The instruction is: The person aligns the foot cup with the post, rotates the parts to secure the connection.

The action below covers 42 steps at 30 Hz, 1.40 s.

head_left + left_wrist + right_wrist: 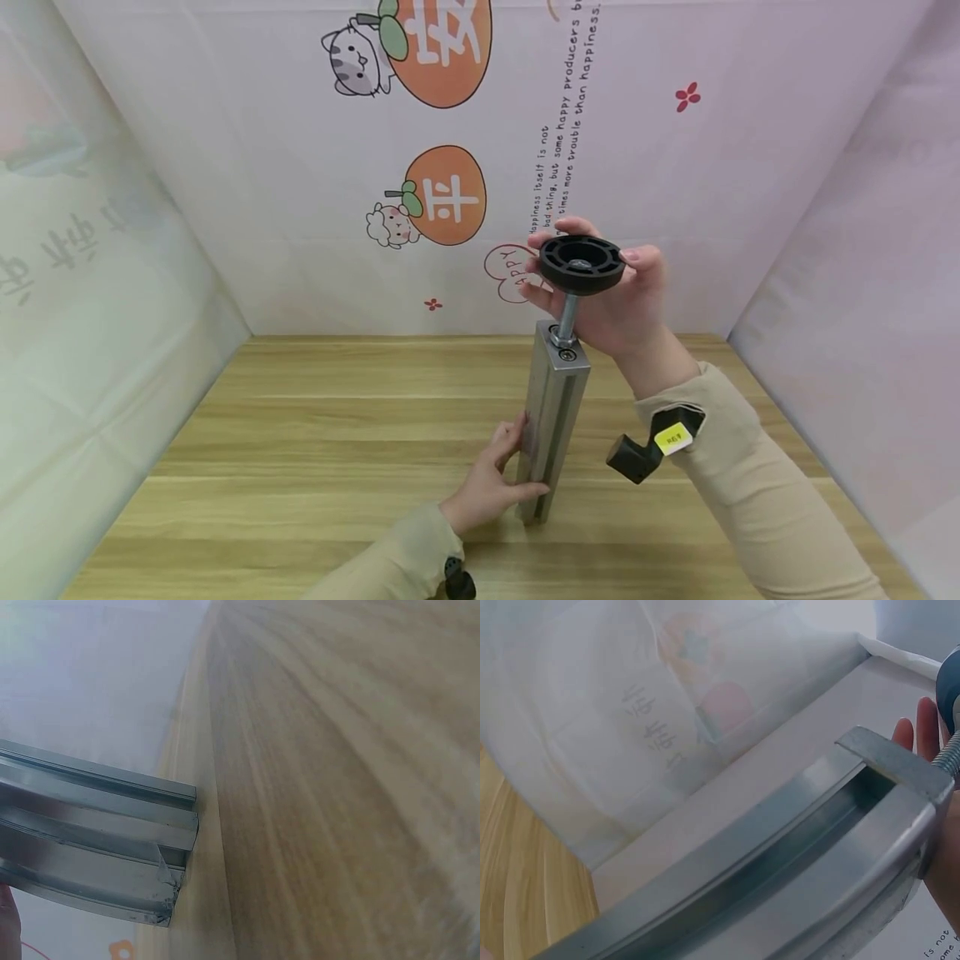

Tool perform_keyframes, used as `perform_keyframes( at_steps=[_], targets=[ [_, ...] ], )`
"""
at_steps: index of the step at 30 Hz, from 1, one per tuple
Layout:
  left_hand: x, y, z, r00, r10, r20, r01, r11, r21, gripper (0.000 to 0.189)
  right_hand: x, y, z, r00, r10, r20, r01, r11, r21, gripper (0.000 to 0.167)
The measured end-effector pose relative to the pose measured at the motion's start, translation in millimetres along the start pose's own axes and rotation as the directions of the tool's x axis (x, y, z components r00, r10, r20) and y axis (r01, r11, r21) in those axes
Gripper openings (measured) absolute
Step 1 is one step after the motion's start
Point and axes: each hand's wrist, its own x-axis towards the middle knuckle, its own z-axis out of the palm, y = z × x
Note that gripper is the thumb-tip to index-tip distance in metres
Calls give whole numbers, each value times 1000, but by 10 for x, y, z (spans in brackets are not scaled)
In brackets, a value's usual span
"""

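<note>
A grooved aluminium profile (546, 417) stands upright on the wooden table, leaning slightly. My left hand (487, 492) grips it near the bottom, thumb on the near face and fingers at the far side. On top, an end plate (900, 766) carries a threaded rod (568, 318) with a nut, which ends in a round black levelling foot (581, 282). My right hand (626, 300) holds this foot by its rim, thumb on the right edge and fingertips around the left and back. In the left wrist view the profile's lower end (97, 825) sits right at the tabletop.
The wooden table (322, 433) spreads out to both sides of the profile. Printed white cloth hangs as a back wall (285, 167) and as side walls, the left one (90, 275) and the right one (862, 267). A black wrist camera (637, 454) sticks out below the right sleeve.
</note>
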Motion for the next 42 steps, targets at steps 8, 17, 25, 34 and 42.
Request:
perform_keyframes(
  at_steps=[8,17,25,34,42],
  targets=[
    [10,-23,11,1000,30,-7,-30,1000,2,100,-14,-31,5,1000,5,-16,-5,1000,8,44],
    [10,-28,17,999,43,-11,-43,999,9,98,-53,-69,4,998,-16,-54,6,983,-182,38],
    [-11,-47,22,999,44,-15,-44,999,10,100,-105,-157,30,994,-63,-84,10,854,-519,34],
    [-9,-80,24,997,71,-13,-71,997,8,100,-122,-235,113,967,-140,-214,-44,732,-679,35],
    [-9,-54,22,999,49,-3,-49,999,0,100,-91,-226,339,883,-254,-395,-228,503,-834,35]
  ],
)
